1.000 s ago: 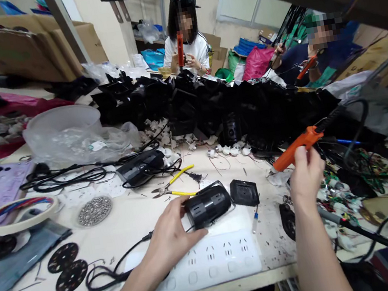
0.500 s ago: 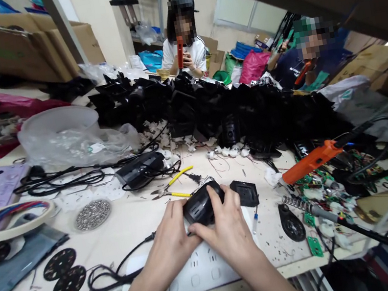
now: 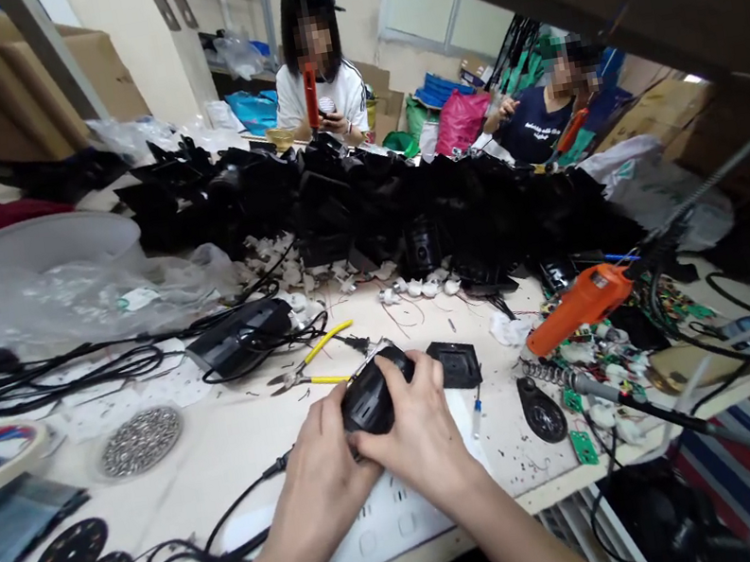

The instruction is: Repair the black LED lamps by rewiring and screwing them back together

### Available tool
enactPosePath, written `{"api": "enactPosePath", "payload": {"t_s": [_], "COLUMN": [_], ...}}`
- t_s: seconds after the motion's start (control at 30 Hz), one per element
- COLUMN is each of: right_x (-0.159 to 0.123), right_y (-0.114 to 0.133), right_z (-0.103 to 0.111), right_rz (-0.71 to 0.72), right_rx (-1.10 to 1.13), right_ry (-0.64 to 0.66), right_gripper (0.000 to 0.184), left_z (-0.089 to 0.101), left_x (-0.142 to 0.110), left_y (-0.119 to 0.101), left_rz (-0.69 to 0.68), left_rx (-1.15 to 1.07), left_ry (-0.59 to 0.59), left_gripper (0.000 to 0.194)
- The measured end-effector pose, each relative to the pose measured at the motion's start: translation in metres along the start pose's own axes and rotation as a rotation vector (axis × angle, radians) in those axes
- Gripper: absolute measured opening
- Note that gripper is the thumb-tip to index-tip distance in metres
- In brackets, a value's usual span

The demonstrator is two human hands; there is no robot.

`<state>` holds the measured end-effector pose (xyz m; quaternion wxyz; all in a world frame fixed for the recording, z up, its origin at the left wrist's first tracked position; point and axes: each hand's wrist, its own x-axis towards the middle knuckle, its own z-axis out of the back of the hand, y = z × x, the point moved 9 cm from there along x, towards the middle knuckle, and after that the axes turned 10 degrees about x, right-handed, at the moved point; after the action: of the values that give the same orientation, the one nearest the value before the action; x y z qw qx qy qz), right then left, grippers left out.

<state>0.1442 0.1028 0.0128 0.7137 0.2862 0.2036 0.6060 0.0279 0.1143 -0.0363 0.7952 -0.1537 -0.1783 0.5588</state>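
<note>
A black plastic housing point(image 3: 367, 399) with slots in its side is held between my two hands above the bench. My left hand point(image 3: 329, 457) wraps its left side, and my right hand point(image 3: 419, 422) grips it from the right with the fingers over the top. A black cord point(image 3: 239, 500) runs out to the left of my left hand. Just beyond the housing lie yellow-handled cutters point(image 3: 312, 359), with their jaws apart. A flat black cover point(image 3: 455, 364) rests right of my right hand, with a small blue-tipped screwdriver point(image 3: 477, 417) below it. My palms hide the housing's underside.
A heap of black plastic parts point(image 3: 361, 197) fills the far side. On the right are an orange electric screwdriver point(image 3: 577, 307), a soldering iron point(image 3: 598, 387) and green circuit boards point(image 3: 582, 448). Screws point(image 3: 141, 442) lie in a dish at left. Two people point(image 3: 321, 89) sit opposite.
The view has turned slightly, so the bench items sit further left in it. Both my hands keep their grip on the black housing, with little change in its pose.
</note>
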Motion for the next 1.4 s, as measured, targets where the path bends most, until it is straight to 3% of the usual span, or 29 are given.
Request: {"api": "enactPosePath", "payload": {"t_s": [0.4, 0.83, 1.1, 1.23, 1.3, 1.4], "right_x": [0.004, -0.003, 0.006, 0.019, 0.031, 0.052], "right_y": [-0.004, -0.011, -0.006, -0.019, -0.028, -0.046], "right_z": [0.01, 0.012, 0.016, 0.035, 0.055, 0.091], "right_rz": [0.062, 0.123, 0.08, -0.017, -0.043, -0.075], "right_rx": [0.065, 0.055, 0.069, 0.167, 0.176, 0.055], "right_ry": [-0.096, -0.159, -0.054, -0.025, -0.114, -0.35], "right_gripper": [0.072, 0.075, 0.078, 0.071, 0.071, 0.073], "left_z": [0.004, 0.004, 0.007, 0.007, 0.006, 0.004], "left_x": [0.004, 0.005, 0.006, 0.006, 0.006, 0.006], "left_y": [0.002, 0.004, 0.004, 0.003, 0.003, 0.006], "left_rz": [0.085, 0.078, 0.094, 0.103, 0.107, 0.135], "left_rx": [-0.069, -0.133, -0.118, -0.093, -0.081, -0.054], "left_ry": [0.027, 0.014, 0.0, 0.009, 0.022, 0.064], "left_gripper": [0.056, 0.054, 0.048, 0.048, 0.055, 0.06]}}
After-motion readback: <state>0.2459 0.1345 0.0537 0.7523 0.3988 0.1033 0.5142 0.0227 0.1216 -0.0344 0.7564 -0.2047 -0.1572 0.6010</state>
